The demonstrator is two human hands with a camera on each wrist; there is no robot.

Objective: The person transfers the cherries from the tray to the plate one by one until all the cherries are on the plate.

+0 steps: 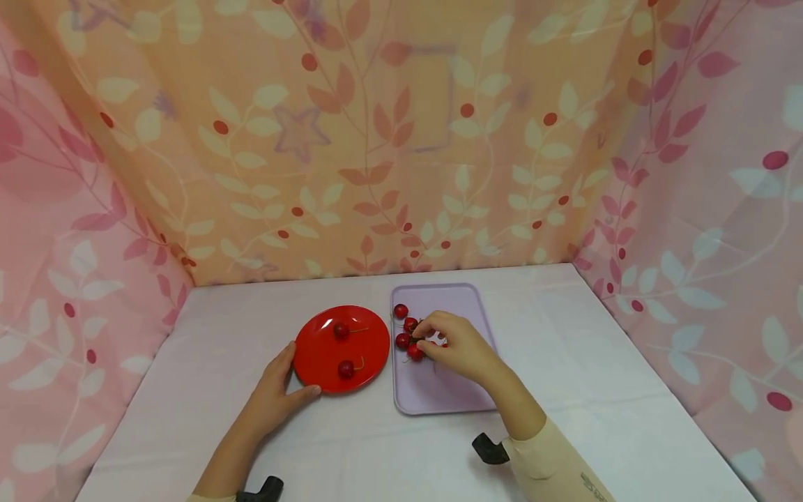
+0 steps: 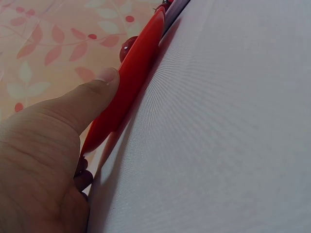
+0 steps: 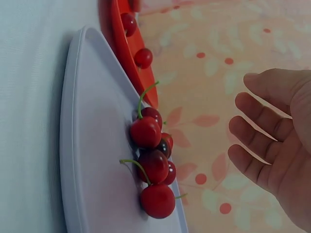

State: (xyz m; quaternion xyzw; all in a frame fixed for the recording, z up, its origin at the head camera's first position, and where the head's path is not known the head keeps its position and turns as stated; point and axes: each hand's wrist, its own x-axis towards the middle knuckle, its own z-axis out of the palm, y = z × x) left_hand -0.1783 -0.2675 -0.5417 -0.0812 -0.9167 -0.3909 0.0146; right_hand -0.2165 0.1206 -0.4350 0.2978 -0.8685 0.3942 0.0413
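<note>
A round red plate carries two stemmed cherries, one cherry toward the back and another cherry nearer the front. My left hand holds the plate's left side, thumb on the near rim and fingers round the outer edge. To the right lies a pale purple tray with several red cherries clustered along its left side, some with green stems. Above that cluster hovers my right hand, its fingers loosely bent and apart; the right wrist view shows nothing between the thumb and fingers.
The plate and tray sit side by side on a white-covered table, with a narrow gap between them. A leaf-patterned curtain stands behind the table and along both sides.
</note>
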